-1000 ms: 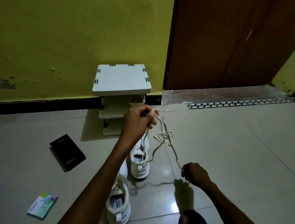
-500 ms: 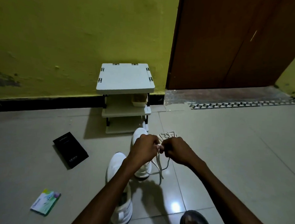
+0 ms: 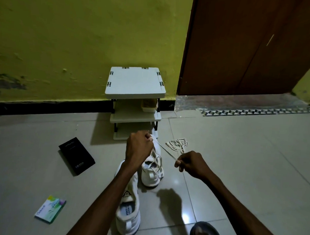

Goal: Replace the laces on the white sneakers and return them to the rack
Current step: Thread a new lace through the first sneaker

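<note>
Over the far white sneaker (image 3: pixel 152 177), left hand (image 3: pixel 138 148) and right hand (image 3: pixel 192 164) pinch a taut cream lace (image 3: pixel 164 150).

Glossy tiled floor (image 3: pixel 237 165), matt plastic rack (image 3: pixel 135 82), wooden door (image 3: pixel 242 41)

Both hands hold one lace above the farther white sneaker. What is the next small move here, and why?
Probably lower the right hand and thread its end of the lace through the next eyelet of the farther sneaker. The lace is stretched between the left hand and the right, both pinching it, and sits only loosely crossed on that shoe.
</note>
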A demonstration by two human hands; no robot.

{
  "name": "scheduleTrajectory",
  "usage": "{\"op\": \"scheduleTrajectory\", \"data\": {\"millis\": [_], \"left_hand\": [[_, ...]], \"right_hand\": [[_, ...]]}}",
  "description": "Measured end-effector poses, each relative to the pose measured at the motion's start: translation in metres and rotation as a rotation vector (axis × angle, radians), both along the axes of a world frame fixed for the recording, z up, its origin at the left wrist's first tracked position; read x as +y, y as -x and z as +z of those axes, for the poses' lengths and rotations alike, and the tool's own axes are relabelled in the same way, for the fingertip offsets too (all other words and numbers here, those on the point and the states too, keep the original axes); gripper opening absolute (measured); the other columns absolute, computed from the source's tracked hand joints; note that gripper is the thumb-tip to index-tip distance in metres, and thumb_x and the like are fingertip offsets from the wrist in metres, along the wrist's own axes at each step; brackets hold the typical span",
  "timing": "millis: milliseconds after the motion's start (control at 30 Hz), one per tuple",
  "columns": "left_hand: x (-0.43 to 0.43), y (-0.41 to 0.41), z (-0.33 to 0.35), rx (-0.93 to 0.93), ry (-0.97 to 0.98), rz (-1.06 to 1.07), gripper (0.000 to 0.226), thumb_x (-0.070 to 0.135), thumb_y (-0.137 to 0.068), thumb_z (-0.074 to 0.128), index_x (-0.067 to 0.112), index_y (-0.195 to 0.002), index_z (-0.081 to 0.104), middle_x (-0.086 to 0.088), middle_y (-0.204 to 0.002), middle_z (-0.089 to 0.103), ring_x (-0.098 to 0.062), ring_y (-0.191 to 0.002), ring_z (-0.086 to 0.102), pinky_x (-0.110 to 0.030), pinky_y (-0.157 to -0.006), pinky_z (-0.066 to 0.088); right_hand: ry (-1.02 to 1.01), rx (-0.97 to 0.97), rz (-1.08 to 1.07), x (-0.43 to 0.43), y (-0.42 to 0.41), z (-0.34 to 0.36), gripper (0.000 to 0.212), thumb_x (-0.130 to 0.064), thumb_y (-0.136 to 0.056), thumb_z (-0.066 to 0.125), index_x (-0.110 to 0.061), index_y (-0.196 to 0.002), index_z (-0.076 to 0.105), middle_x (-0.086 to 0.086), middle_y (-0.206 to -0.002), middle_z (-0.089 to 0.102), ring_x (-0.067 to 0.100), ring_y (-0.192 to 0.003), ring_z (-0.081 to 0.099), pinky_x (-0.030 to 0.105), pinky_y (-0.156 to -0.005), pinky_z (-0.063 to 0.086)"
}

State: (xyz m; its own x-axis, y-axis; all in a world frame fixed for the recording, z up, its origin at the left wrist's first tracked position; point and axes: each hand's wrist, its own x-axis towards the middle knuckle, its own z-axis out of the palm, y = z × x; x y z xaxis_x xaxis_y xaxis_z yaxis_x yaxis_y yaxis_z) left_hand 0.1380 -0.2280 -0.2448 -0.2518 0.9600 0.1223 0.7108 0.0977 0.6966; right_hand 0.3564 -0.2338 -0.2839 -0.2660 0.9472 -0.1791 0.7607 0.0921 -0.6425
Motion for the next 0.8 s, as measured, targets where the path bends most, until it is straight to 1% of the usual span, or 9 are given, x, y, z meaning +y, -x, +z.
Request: {"op": "scheduleTrajectory", "data": {"millis": [100,167,233,300,400,500,667,733,800], "left_hand": [[0.000,0.001,-0.004,-0.041,0.044,-0.046,0.009,0.014,-0.086,0.061,0.019,-0.081,0.067,-0.001,-0.074,0.071,-0.020,-0.070,0.069,-0.039,-0.068,0.058],[-0.003,0.000,-0.006,-0.064,0.095,-0.111,0.010,0.014,-0.089,0.062,0.024,-0.092,0.060,-0.005,-0.080,0.070,-0.022,-0.073,0.069,-0.041,-0.069,0.059],[-0.007,-0.004,-0.006,-0.101,0.143,-0.167,0.018,0.011,-0.091,0.061,0.025,-0.097,0.051,-0.008,-0.082,0.069,-0.021,-0.071,0.068,-0.039,-0.066,0.060],[-0.010,-0.009,-0.004,-0.179,0.148,-0.197,0.013,0.007,-0.093,0.059,0.019,-0.092,0.053,-0.008,-0.075,0.069,-0.014,-0.060,0.066,-0.033,-0.056,0.057],[-0.013,-0.015,0.003,-0.250,0.109,-0.234,0.013,0.009,-0.089,0.068,0.015,-0.078,0.064,-0.003,-0.063,0.070,-0.014,-0.054,0.068,-0.037,-0.060,0.060],[-0.015,-0.016,0.012,-0.245,0.049,-0.239,0.010,0.015,-0.086,0.073,0.015,-0.076,0.070,0.000,-0.060,0.069,-0.009,-0.053,0.068,-0.035,-0.060,0.060],[-0.015,-0.016,0.019,-0.339,0.075,-0.241,0.012,0.008,-0.091,0.065,0.014,-0.084,0.072,-0.002,-0.070,0.072,-0.013,-0.062,0.070,-0.040,-0.068,0.062],[-0.017,-0.017,0.023,-0.333,0.093,-0.288,0.012,0.004,-0.092,0.064,0.014,-0.089,0.071,-0.003,-0.074,0.073,-0.013,-0.065,0.071,-0.035,-0.071,0.062],[-0.021,-0.019,0.028,-0.318,0.093,-0.326,0.011,0.004,-0.091,0.065,0.014,-0.096,0.067,-0.004,-0.077,0.074,-0.012,-0.067,0.071,-0.026,-0.064,0.060]], "right_hand": [[-0.025,0.120,-0.082,-0.002,0.005,0.007,0.010,-0.020,-0.091,0.067,-0.023,-0.082,0.068,-0.003,-0.061,0.071,-0.004,-0.051,0.057,0.023,-0.062,0.049],[-0.025,0.346,-0.166,-0.003,0.010,0.017,0.005,-0.012,-0.090,0.067,-0.014,-0.091,0.062,0.005,-0.066,0.072,0.008,-0.053,0.057,0.023,-0.057,0.048],[0.002,0.573,-0.234,-0.003,0.015,0.032,0.003,-0.008,-0.090,0.066,-0.008,-0.091,0.063,0.012,-0.071,0.073,0.016,-0.057,0.059,0.027,-0.057,0.049],[0.060,0.714,-0.234,-0.001,0.019,0.047,0.005,-0.005,-0.092,0.063,-0.004,-0.092,0.068,0.017,-0.080,0.073,0.018,-0.065,0.063,0.029,-0.064,0.054],[0.189,0.805,-0.119,0.002,0.020,0.062,0.015,0.002,-0.095,0.056,0.004,-0.104,0.067,0.022,-0.092,0.073,0.023,-0.079,0.070,0.032,-0.078,0.058],[0.227,0.726,-0.062,0.002,0.023,0.066,0.016,0.007,-0.090,0.060,0.005,-0.104,0.068,0.016,-0.086,0.075,0.024,-0.080,0.072,0.031,-0.077,0.059],[-0.062,0.399,-0.177,-0.002,0.031,0.058,0.007,-0.016,-0.085,0.075,-0.013,-0.090,0.078,-0.001,-0.074,0.074,0.012,-0.065,0.067,0.025,-0.061,0.056],[-0.166,0.321,-0.218,0.000,0.031,0.055,0.006,-0.021,-0.081,0.079,-0.020,-0.087,0.080,-0.009,-0.072,0.072,0.008,-0.066,0.065,0.025,-0.062,0.054],[-0.216,0.276,-0.189,0.001,0.032,0.055,0.007,-0.022,-0.079,0.081,-0.022,-0.086,0.080,-0.010,-0.072,0.072,0.004,-0.068,0.066,0.024,-0.066,0.054]]}}
